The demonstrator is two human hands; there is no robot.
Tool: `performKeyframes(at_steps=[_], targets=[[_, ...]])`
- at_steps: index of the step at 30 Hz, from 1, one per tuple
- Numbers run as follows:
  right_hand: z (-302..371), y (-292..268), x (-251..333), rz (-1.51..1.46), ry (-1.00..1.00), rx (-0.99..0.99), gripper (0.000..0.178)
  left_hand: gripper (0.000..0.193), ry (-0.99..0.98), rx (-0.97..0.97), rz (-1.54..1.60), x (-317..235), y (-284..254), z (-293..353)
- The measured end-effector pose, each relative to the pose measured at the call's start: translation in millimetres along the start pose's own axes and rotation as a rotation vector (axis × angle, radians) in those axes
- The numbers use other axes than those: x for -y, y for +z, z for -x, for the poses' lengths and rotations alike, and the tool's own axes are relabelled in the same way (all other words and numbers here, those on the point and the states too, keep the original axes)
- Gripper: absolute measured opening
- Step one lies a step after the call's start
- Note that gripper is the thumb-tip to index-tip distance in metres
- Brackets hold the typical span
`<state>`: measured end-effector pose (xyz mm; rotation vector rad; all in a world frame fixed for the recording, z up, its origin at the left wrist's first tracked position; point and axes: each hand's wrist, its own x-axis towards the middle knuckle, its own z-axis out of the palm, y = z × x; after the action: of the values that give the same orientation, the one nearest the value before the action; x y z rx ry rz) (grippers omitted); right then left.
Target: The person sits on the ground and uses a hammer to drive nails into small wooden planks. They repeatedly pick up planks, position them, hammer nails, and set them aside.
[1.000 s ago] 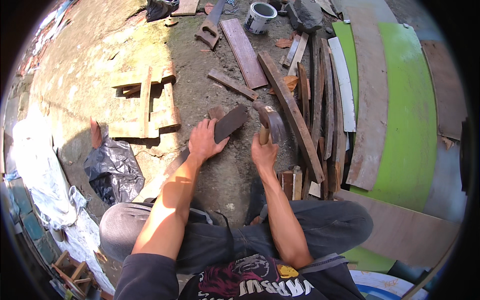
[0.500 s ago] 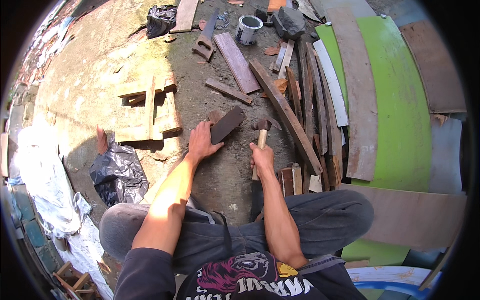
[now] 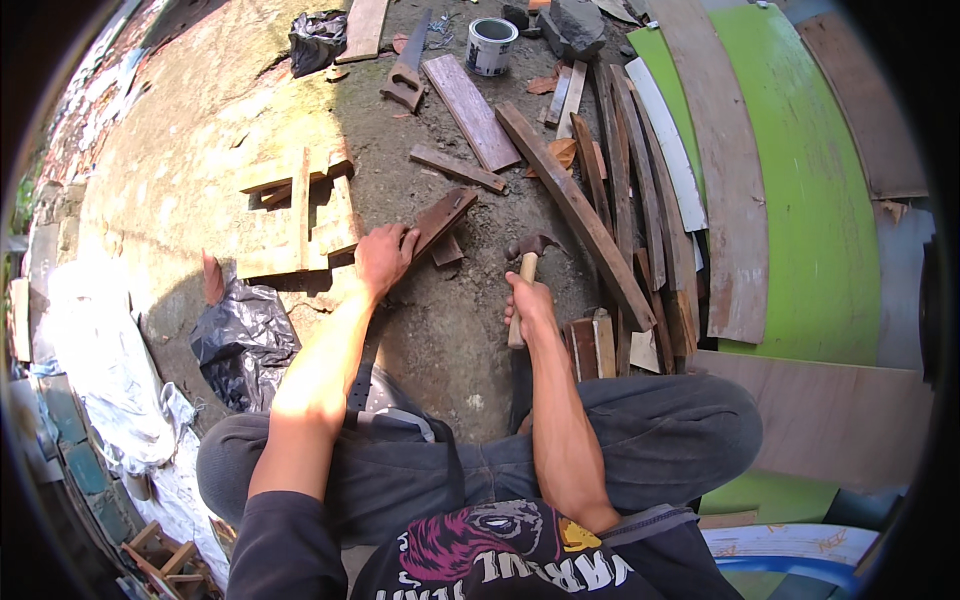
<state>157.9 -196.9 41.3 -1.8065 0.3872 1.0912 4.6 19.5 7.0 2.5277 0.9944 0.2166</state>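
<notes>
My left hand (image 3: 384, 258) is closed on a dark brown wooden board (image 3: 444, 216), which is tipped on its edge and points away to the right. Under the board's far part, a small wood offcut (image 3: 447, 250) lies on the ground. In my right hand (image 3: 530, 301) is a claw hammer (image 3: 528, 262), gripped by its pale wooden handle with the rusty head upward. The hammer is apart from the board. Left of my left hand stands a small frame of nailed wooden pieces (image 3: 299, 215) in the sunlight.
Long wooden strips (image 3: 628, 190) are piled at my right, beside green and brown panels (image 3: 812, 180). A handsaw (image 3: 407, 75), a paint can (image 3: 492, 47) and a flat plank (image 3: 471, 110) lie farther off. A black plastic bag (image 3: 244, 340) is by my left knee.
The board has turned from showing its broad face to standing more on edge, uncovering the offcut. My left hand has shifted slightly left; the hammer head has rotated.
</notes>
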Motion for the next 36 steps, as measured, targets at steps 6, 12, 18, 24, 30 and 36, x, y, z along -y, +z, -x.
performKeyframes(at_steps=[6,12,18,24,30,36], targets=[[-6,-5,-4,0.115,0.016,0.015,0.033,0.056,0.034,-0.130,-0.017,-23,8,24],[-10,-7,-18,0.169,0.024,0.077,0.029,0.078,-0.159,-0.020,0.068,4,18,34],[-10,-12,-16,0.157,0.057,0.050,0.022,0.060,-0.262,0.344,0.327,20,-13,5],[-19,-19,-27,0.101,0.053,0.070,0.020,0.047,-0.182,0.120,0.134,16,12,9],[-4,-30,-13,0.156,-0.121,0.126,0.019,0.082,0.031,0.001,-0.062,-1,12,16],[36,-20,63,-0.108,-0.594,0.180,0.028,0.079,0.003,-0.037,-0.028,18,23,26]])
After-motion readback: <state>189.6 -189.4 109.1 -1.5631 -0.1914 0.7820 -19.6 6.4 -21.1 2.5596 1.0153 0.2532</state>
